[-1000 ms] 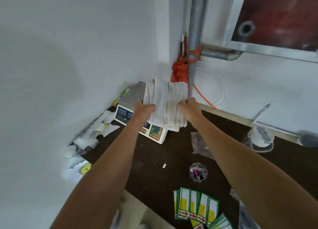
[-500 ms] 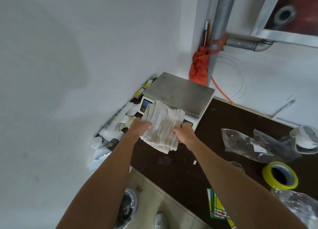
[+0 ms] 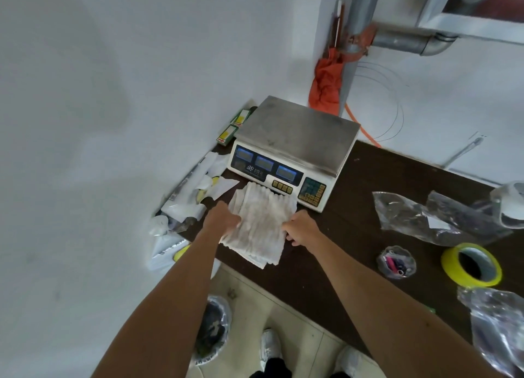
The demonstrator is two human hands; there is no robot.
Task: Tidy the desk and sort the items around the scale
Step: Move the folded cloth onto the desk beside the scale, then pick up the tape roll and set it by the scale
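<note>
Hands, left hand point(image 3: 224, 216) and right hand point(image 3: 301, 227), curled around opposite edges of folded cloth point(image 3: 259, 226) before scale point(image 3: 295, 133)

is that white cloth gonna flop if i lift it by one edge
Probably floppy: the cloth lies in soft ripples and folded layers. Likely light, since the layers look thin. Its ribbed texture should grip rather than slip.

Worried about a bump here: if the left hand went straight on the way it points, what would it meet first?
Apart from the folded cloth it grips, the left hand would probably meet the front display panel of the scale first. Its height above the desk is hard to judge.
</note>
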